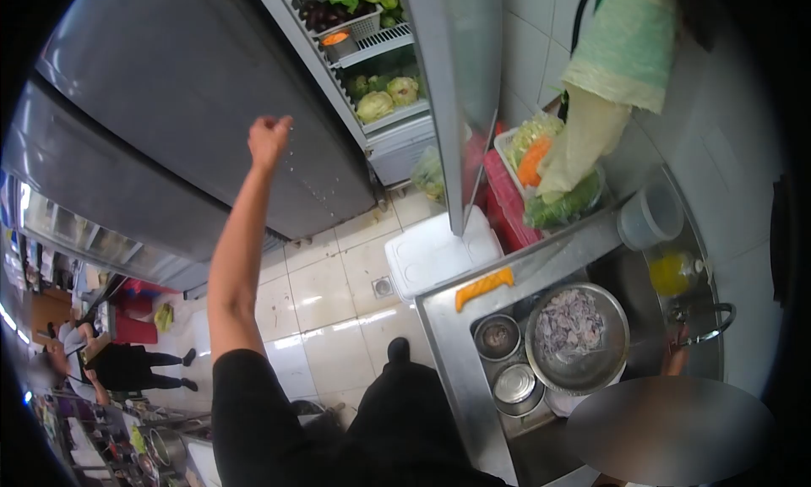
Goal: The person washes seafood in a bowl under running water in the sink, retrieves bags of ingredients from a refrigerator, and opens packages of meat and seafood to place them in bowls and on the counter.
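Observation:
My left hand (269, 141) is raised at the end of a stretched-out arm, in front of the large grey door panels (182, 107). Its fingers are curled closed, and whatever they may hold is hidden. Small white specks or droplets trail down from it towards the floor. It touches nothing else that I can see. My right hand is out of view. On my right, a metal bowl (596, 374) of shredded purple-white pieces, perhaps onion, stands in the steel sink (443, 339). Two small metal bowls sit beside it, one with a round metal lid (514, 383).
An open glass-door fridge (393, 136) holds vegetables. A white lidded box (439, 252) stands by the sink corner, near an orange handle-like object (484, 288). Another person's hand (676, 356) is near the faucet (718, 322). A co-worker (127, 364) stands far left.

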Motion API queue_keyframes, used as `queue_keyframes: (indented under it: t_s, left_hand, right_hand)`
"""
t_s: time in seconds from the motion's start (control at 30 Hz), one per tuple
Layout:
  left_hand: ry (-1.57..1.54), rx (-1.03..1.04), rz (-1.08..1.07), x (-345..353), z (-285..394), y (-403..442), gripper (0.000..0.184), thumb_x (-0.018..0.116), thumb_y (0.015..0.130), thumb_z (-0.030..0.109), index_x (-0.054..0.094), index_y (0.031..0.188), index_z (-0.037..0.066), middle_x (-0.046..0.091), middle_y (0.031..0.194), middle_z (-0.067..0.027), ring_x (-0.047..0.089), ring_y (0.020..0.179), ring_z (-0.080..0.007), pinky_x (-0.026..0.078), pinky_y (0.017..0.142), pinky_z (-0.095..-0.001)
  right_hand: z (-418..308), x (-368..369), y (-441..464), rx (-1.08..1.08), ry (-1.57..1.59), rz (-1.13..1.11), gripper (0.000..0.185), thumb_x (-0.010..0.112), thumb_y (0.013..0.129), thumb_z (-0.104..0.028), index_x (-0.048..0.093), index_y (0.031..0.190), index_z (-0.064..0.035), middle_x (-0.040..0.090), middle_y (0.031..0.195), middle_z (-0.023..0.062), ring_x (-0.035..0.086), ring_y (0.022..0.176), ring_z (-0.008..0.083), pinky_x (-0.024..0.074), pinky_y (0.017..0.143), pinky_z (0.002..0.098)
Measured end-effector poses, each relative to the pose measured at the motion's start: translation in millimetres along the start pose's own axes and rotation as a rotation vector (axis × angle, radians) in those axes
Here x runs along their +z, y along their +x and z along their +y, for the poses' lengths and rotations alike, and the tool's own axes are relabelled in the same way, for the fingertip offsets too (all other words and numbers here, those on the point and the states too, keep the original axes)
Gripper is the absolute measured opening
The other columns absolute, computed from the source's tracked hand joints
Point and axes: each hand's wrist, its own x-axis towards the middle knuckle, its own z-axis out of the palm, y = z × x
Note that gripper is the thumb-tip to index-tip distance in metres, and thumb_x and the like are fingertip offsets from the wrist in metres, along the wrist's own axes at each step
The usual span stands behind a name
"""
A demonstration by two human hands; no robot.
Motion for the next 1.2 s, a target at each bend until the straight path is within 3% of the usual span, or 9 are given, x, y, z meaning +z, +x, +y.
queue_keyframes:
  t_s: [0.1, 0.27, 0.5, 0.63, 0.77, 0.87, 0.93, 1.0, 1.2]
  left_hand:
    - [0.020, 0.019, 0.110, -12, -13, 100, 0.066, 0.072, 0.068, 0.044, 0.057, 0.111, -0.003, 0.062, 0.106, -0.0200, 0.058, 0.103, -0.0328, 0.044, 0.089, -0.0385]
    - [-0.149, 0.033, 0.090, -2, -17, 219, 0.076, 0.069, 0.070, 0.048, 0.049, 0.121, -0.005, 0.057, 0.115, -0.0212, 0.052, 0.112, -0.0341, 0.040, 0.096, -0.0385]
    - [0.057, 0.226, 0.121, 6, -21, 267, 0.045, 0.061, 0.079, 0.045, 0.059, 0.094, 0.003, 0.063, 0.093, -0.0197, 0.057, 0.094, -0.0387, 0.044, 0.083, -0.0420]
    - [-0.091, 0.422, 0.264, -24, -20, 200, 0.042, 0.060, 0.081, 0.045, 0.056, 0.081, 0.004, 0.058, 0.076, -0.0178, 0.055, 0.073, -0.0340, 0.044, 0.072, -0.0398]
    - [-0.431, 0.270, 0.117, -86, -39, 75, 0.033, 0.054, 0.092, 0.036, 0.059, 0.084, 0.004, 0.056, 0.076, -0.0016, 0.049, 0.071, -0.0092, 0.041, 0.069, -0.0243]
    - [-0.751, 0.147, -0.197, -99, -168, -14, 0.034, 0.045, 0.096, 0.034, 0.054, 0.103, 0.002, 0.058, 0.087, -0.0070, 0.054, 0.084, -0.0146, 0.042, 0.080, -0.0282]
    - [-0.744, -0.326, -0.210, -103, -204, -99, 0.043, 0.045, 0.095, 0.039, 0.048, 0.119, 0.004, 0.055, 0.108, -0.0075, 0.054, 0.096, -0.0186, 0.043, 0.079, -0.0333]
    - [-0.820, -0.412, -0.320, -123, -278, -172, 0.045, 0.046, 0.094, 0.037, 0.043, 0.126, 0.005, 0.050, 0.122, -0.0089, 0.051, 0.104, -0.0201, 0.046, 0.083, -0.0399]
    - [-0.984, -0.756, 0.042, -213, -329, -248, 0.050, 0.038, 0.093, 0.044, 0.043, 0.130, 0.011, 0.050, 0.127, -0.0130, 0.050, 0.114, -0.0275, 0.045, 0.083, -0.0556]
  right_hand:
    - [-19, 27, -86, 0.025, -0.437, 0.271, 0.052, 0.060, 0.086, -0.043, 0.051, 0.123, -0.0077, 0.058, 0.111, 0.0024, 0.055, 0.091, 0.0126, 0.0444, 0.072, 0.0267]
    - [-39, 185, -265, -0.069, -0.580, 0.127, 0.031, 0.059, 0.089, -0.035, 0.060, 0.106, -0.0091, 0.063, 0.091, 0.0009, 0.057, 0.074, 0.0077, 0.0453, 0.058, 0.0212]
    - [-2, 419, -390, 0.041, -0.402, -0.193, 0.011, 0.061, 0.086, -0.008, 0.062, 0.095, -0.0009, 0.064, 0.086, 0.0047, 0.062, 0.080, 0.0119, 0.0468, 0.065, 0.0218]
    - [42, 532, -426, 0.157, -0.358, -0.575, 0.012, 0.062, 0.085, -0.005, 0.063, 0.096, 0.0005, 0.065, 0.088, 0.0048, 0.060, 0.080, 0.0106, 0.0481, 0.069, 0.0231]
    - [91, 620, -452, 0.207, -0.337, -0.765, 0.012, 0.062, 0.086, -0.010, 0.064, 0.095, -0.0023, 0.066, 0.085, 0.0046, 0.060, 0.075, 0.0098, 0.0478, 0.066, 0.0228]
    - [142, 661, -452, 0.265, -0.433, -0.826, 0.013, 0.062, 0.086, -0.011, 0.064, 0.096, -0.0032, 0.067, 0.085, 0.0044, 0.058, 0.074, 0.0089, 0.0474, 0.067, 0.0229]
    - [171, 677, -456, 0.287, -0.490, -0.815, 0.013, 0.063, 0.085, -0.012, 0.065, 0.095, -0.0039, 0.067, 0.083, 0.0039, 0.059, 0.073, 0.0092, 0.0474, 0.067, 0.0231]
    - [199, 686, -454, 0.237, -0.541, -0.795, 0.015, 0.064, 0.083, -0.014, 0.065, 0.095, -0.0046, 0.067, 0.080, 0.0058, 0.061, 0.071, 0.0119, 0.0488, 0.066, 0.0253]
    - [283, 712, -440, 0.319, -0.621, -0.786, 0.014, 0.063, 0.081, -0.013, 0.066, 0.093, -0.0046, 0.068, 0.079, 0.0068, 0.063, 0.072, 0.0127, 0.0488, 0.068, 0.0260]
